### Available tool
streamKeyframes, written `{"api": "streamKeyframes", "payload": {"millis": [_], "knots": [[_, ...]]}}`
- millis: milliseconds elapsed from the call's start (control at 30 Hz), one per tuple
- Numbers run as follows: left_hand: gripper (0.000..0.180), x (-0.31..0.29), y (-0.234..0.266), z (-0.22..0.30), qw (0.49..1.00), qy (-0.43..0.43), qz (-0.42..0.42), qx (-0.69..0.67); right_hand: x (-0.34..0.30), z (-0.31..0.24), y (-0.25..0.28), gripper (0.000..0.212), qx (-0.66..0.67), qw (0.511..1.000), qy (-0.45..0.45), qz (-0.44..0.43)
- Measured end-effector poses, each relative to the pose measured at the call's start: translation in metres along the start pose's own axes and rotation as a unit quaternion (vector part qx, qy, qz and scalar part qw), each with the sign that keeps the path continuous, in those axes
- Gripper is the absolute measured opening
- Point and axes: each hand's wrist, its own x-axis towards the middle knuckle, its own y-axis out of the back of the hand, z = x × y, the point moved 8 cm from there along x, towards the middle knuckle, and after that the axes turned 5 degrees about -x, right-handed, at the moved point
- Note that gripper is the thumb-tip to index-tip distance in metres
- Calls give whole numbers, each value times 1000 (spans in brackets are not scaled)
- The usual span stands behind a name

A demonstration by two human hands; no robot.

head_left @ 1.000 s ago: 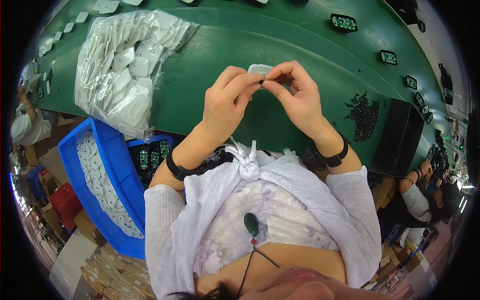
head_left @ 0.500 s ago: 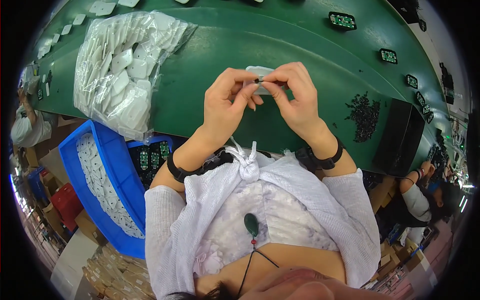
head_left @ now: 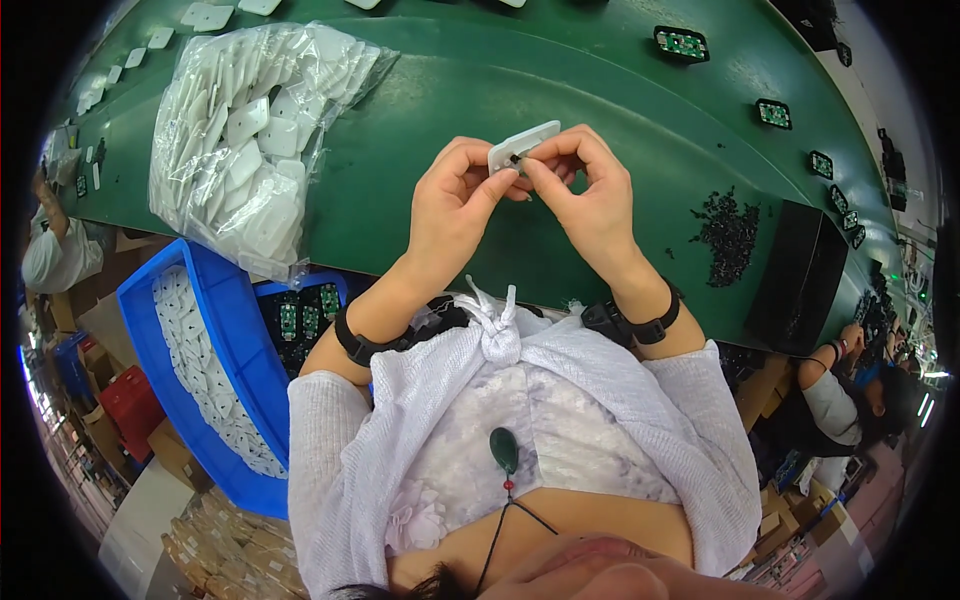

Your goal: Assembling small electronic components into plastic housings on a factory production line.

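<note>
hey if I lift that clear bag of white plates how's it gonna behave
The clear bag will probably sag, since it looks thin and wrinkled. The white plates inside may slide, as they lie at many angles. It could feel heavy, holding so many.

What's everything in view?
cover: one, white, upper centre
piece: one, black, at cover
table: one, green, centre
bag: one, clear, table's left
loose covers: several, white, upper left
box: one, black, right table edge
bits: many, black, piled near box
bin: one, blue, lower left
inserts: many, white, in bin
tray: one, blue, beside bin
boards: several, green, right; more in tray
people: two, pale sleeves, both edges
pendant: one, dark green, chest
wristbands: two, black, wrists
left hand: one, bare, on cover
right hand: one, bare, on piece
</note>
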Motion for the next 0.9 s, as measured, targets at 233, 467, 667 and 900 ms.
{"api": "streamKeyframes", "payload": {"millis": [233,467,667,900], "knots": [[5,3,0,8,992,-96,-9,85,-8,20,-11,12,135,989,-55,20],[5,5,3,7,999,-38,-14,34,-9,1,15,29,49,990,12,131],[5,5,-3,3,997,-10,-51,61,3,21,4,23,106,988,-90,-63],[18,10,-2,-12,994,65,-77,31,5,47,-6,24,276,935,-193,-113]]}}
